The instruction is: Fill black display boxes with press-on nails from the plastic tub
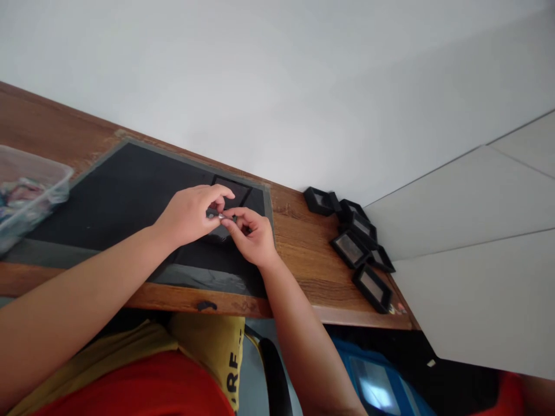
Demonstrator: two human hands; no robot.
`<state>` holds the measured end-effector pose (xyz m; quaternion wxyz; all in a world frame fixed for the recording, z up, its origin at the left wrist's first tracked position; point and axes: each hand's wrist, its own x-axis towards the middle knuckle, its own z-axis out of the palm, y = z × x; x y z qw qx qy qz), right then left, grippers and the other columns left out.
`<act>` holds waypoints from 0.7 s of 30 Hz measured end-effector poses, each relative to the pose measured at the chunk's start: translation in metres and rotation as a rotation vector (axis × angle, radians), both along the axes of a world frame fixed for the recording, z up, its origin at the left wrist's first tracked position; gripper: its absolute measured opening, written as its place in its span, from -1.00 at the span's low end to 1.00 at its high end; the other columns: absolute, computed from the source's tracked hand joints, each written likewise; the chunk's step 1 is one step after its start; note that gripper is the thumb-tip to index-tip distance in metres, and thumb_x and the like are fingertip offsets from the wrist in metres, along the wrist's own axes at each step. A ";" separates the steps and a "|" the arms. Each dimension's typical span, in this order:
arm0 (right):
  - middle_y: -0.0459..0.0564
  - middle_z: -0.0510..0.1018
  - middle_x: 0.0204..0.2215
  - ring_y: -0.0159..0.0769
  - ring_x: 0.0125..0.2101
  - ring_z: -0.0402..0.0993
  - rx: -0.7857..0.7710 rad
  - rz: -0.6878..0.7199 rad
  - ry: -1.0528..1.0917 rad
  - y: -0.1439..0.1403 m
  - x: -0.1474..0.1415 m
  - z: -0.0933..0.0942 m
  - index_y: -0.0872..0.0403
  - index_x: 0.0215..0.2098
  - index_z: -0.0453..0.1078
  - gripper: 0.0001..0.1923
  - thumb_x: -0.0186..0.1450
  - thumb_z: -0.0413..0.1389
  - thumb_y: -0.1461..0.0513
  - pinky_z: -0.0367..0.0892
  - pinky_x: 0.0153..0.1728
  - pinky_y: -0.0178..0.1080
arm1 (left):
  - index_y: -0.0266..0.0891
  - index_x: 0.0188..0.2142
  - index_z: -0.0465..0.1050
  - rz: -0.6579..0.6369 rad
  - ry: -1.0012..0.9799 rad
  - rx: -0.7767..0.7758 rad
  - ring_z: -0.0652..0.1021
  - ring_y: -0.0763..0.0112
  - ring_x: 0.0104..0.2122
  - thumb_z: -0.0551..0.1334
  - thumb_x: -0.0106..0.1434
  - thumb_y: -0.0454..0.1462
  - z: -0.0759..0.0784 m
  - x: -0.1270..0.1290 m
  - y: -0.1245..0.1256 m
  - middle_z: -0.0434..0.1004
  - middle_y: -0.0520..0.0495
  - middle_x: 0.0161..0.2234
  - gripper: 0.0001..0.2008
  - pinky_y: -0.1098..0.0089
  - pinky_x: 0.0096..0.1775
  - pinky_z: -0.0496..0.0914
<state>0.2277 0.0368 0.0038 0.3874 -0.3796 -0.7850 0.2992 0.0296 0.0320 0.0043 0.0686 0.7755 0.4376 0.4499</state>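
Both hands meet over the black mat (pixel 125 190). Between their fingertips is a small dark piece with a shiny silvery part (pixel 221 216), too small to name. My left hand (pixel 188 214) is closed, its thumb against the left end of the piece and its index finger stretched above. My right hand (pixel 254 234) pinches the other end between thumb and index finger, the remaining fingers curled. Just behind the hands lies a black-framed box (pixel 234 188) on the mat, partly hidden by them.
Several black boxes with window-like tops (pixel 349 248) are clustered on the wooden table (pixel 299 248) at right. A clear plastic tub (pixel 34 190) of small wrapped-looking items stands at left. A white wall (pixel 243 86) rises behind. Below the table, a blue object (pixel 373 381) shows at right.
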 end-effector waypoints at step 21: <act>-0.27 0.26 -0.68 -0.44 -0.62 0.11 -0.144 -0.115 -0.128 0.009 0.011 -0.009 0.05 -0.10 0.51 -0.66 0.42 0.17 -0.04 0.11 -0.48 -0.28 | 0.01 -0.47 0.66 -0.065 0.182 -0.371 0.52 0.41 -0.56 0.48 0.13 -0.10 0.023 -0.039 0.008 0.59 0.14 -0.56 -0.88 0.39 -0.49 0.20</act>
